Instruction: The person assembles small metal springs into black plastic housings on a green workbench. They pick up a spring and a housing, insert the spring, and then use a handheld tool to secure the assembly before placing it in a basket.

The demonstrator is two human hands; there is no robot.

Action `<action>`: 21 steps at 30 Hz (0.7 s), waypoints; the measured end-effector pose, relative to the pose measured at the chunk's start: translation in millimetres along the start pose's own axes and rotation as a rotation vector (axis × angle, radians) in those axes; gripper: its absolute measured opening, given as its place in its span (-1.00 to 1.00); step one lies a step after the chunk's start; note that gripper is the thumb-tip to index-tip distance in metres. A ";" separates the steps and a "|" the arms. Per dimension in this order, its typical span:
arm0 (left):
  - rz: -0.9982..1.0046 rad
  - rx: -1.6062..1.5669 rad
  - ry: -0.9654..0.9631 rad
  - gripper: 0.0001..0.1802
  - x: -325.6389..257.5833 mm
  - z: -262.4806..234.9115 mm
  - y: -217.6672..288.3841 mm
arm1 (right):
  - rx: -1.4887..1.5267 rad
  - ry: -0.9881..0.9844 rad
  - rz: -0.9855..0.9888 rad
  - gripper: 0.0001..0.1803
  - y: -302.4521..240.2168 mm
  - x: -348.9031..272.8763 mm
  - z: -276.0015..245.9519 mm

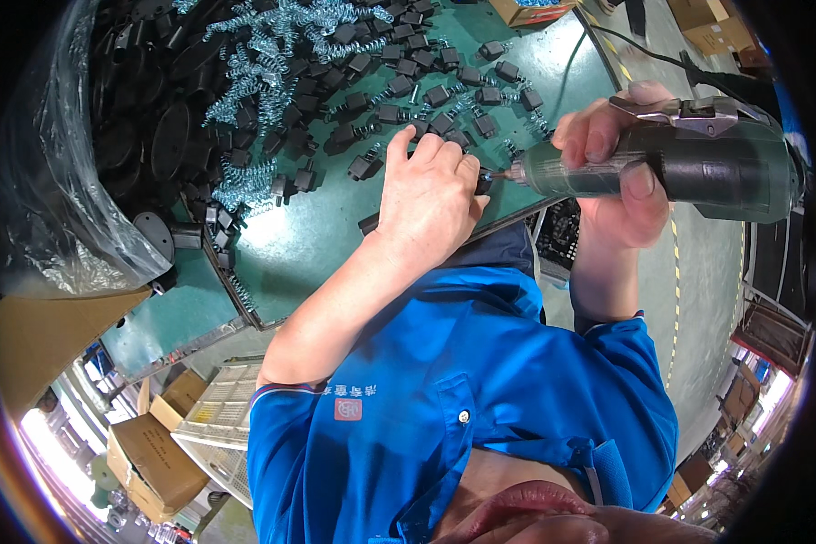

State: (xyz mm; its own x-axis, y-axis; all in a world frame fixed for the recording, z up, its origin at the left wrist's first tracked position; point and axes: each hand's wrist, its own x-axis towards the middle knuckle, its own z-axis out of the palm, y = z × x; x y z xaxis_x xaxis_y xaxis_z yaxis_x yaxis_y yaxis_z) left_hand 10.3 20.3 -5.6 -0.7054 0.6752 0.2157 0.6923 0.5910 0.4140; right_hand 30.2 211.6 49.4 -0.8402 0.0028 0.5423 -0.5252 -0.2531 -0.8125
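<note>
My right hand point(618, 163) is wrapped round a dark green and black electric screwdriver point(721, 172), which lies almost level and points left. Its tip reaches a small dark part point(484, 182) beside the fingertips of my left hand point(429, 195). My left hand is closed over that part at the table's near edge and hides most of it, so its full shape cannot be made out. Just beyond my left hand, small black blocks with springs point(440, 96) are scattered on the green table point(322, 236).
Loose pale-blue coil springs point(267, 86) are heaped at the far left. Black round-plated parts point(170, 140) lie next to a clear plastic bag point(54, 181). A black cable point(639, 47) runs at the far right. Cardboard boxes point(159, 458) and a pale crate point(222, 422) stand lower left.
</note>
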 end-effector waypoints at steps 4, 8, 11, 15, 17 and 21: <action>0.000 -0.005 0.003 -0.55 0.3 -0.8 0.0 | 0.016 -0.011 -0.008 -0.28 1.2 0.1 -1.3; 0.002 0.000 0.001 -0.55 0.0 0.9 -1.0 | 0.014 -0.023 -0.017 -0.29 1.0 1.5 -3.1; 0.002 0.009 -0.012 -0.56 0.5 0.5 -0.6 | 0.004 -0.019 -0.011 -0.31 1.2 0.7 -3.1; 0.003 -0.002 0.009 -0.57 0.3 0.7 -0.7 | 0.022 -0.016 -0.021 -0.32 0.3 0.7 -2.0; 0.003 0.000 0.017 -0.58 0.3 0.5 -0.5 | 0.039 -0.015 -0.026 -0.31 -0.2 1.1 -3.3; 0.006 0.008 0.014 -0.58 0.5 0.5 -0.6 | 0.014 -0.019 -0.021 -0.30 0.2 0.2 -4.1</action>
State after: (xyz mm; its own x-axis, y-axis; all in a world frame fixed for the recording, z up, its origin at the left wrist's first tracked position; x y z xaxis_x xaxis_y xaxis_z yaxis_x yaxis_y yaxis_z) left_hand 9.7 20.5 -6.2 -0.7031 0.6727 0.2305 0.6978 0.5905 0.4053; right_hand 29.4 215.5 48.5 -0.8262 -0.0099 0.5633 -0.5407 -0.2668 -0.7978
